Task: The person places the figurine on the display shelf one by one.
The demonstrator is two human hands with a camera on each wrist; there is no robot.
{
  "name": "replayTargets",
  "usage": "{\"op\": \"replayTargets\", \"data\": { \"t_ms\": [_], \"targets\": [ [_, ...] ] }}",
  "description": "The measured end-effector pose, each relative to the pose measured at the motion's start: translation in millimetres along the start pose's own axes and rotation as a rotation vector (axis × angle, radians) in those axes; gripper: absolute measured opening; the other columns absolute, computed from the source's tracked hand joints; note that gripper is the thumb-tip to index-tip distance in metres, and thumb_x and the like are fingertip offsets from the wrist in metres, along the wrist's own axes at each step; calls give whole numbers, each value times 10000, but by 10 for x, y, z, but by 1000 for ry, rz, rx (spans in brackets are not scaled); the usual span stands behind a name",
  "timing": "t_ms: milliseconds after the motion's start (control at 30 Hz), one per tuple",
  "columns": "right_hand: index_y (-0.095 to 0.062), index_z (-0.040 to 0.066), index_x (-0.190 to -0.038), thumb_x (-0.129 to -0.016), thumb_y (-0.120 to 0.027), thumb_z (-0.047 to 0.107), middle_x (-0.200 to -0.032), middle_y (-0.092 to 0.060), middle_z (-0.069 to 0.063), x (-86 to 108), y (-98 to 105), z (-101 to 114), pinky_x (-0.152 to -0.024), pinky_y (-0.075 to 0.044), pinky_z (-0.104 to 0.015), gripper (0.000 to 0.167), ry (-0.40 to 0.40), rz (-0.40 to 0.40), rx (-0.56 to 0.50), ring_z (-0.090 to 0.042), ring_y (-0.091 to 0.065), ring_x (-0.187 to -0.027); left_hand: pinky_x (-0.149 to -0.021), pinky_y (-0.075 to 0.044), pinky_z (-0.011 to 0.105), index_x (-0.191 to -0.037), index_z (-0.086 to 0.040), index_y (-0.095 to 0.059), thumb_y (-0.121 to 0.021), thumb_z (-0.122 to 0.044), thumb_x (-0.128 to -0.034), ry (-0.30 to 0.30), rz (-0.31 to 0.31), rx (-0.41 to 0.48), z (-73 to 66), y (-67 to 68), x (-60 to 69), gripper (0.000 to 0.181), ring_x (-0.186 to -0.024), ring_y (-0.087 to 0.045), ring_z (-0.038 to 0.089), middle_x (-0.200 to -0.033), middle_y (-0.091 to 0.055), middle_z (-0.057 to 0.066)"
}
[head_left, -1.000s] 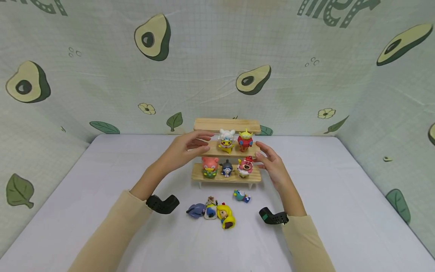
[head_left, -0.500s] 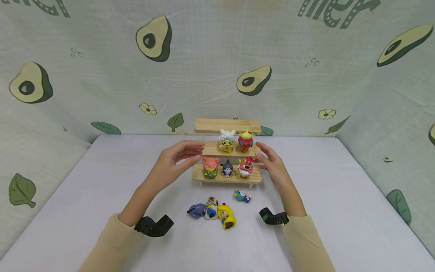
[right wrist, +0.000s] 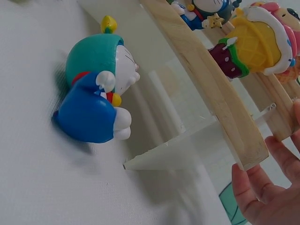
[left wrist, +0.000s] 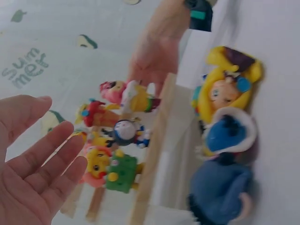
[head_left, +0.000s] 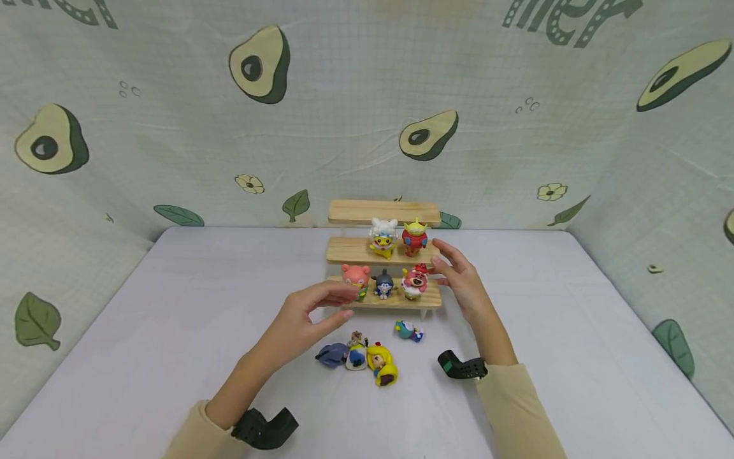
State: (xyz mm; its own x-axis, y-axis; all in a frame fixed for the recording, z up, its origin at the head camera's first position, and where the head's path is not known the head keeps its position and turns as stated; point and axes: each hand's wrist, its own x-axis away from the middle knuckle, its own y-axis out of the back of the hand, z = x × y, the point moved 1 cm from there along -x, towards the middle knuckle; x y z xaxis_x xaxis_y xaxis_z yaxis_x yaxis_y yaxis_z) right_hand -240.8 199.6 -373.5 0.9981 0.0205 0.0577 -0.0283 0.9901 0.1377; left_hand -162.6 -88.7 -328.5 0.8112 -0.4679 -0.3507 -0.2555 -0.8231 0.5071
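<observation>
My left hand [head_left: 306, 319] is held in the air in front of the lower left of a wooden tiered display shelf [head_left: 384, 211], its fingers extended and holding nothing. Part of a pink figurine [head_left: 356, 274] on the bottom tier is hidden behind those fingers. Below the hand, a grey-blue figurine [head_left: 331, 356], a white-and-blue one [head_left: 356, 357] and a yellow-haired one [head_left: 383, 366] lie together on the table. At the shelf's right end is my right hand [head_left: 463, 280], with fingertips [right wrist: 241, 180] against the end of a board.
A dark figurine [head_left: 383, 285] and a red-hatted one [head_left: 415, 282] share the bottom tier. The middle tier carries a white-hatted yellow figurine [head_left: 383, 239] and a red-suited alien figurine [head_left: 414, 238]. A teal-and-blue figurine [head_left: 408, 331] lies before the shelf. Avocado-print cloth [head_left: 344, 127] hangs behind.
My left hand has drawn back left from the middle tier, then come down toward the figurines on the table. The right hand stays at the shelf's right end.
</observation>
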Motion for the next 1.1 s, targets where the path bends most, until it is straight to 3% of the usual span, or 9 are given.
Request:
{"op": "replayTargets", "data": {
  "t_ms": [300,467,600,833,1100],
  "targets": [
    [-346,216,-1437,-933,-539,378,-1523,-256,-1,-7,-7,-1,-795,-457,-214,563,2,1,3,-243,-518,-1106,-934,-449,456,-1214,-151,-570,-671,-206,-860,93,215,45,200,-295,124,372,-1121,-567,188,-1188,-628,12],
    [-347,217,-1436,-933,-536,384,-1515,-276,4,-8,0,-7,-797,-457,-219,563,9,0,15,-168,-544,-1042,-981,-403,449,-1221,-155,-582,-706,-271,-828,151,290,-15,258,-405,109,428,-1155,-517,153,-1216,-607,-40],
    [-349,214,-1435,-930,-539,391,-1514,-276,3,-13,1,-10,-799,-456,-222,567,8,3,17,-178,-546,-1048,-969,-399,420,-1198,-172,-610,-703,-333,-823,195,338,-80,293,-454,68,418,-1132,-507,152,-1185,-606,-92],
    [-345,216,-1437,-927,-540,400,-1519,-266,0,-13,6,-13,-801,-454,-217,576,3,4,16,-238,-530,-1098,-902,-439,305,-1179,-167,-622,-699,-300,-832,212,448,-127,361,-495,-22,380,-1017,-532,98,-1085,-639,-84],
    [-347,214,-1436,-923,-547,399,-1522,-255,-9,-18,-2,-11,-793,-458,-211,581,4,6,12,-310,-497,-1147,-914,-412,309,-1196,-230,-596,-724,-258,-811,231,514,-201,382,-540,-47,406,-1006,-487,67,-1095,-607,-149]
  ]
}}
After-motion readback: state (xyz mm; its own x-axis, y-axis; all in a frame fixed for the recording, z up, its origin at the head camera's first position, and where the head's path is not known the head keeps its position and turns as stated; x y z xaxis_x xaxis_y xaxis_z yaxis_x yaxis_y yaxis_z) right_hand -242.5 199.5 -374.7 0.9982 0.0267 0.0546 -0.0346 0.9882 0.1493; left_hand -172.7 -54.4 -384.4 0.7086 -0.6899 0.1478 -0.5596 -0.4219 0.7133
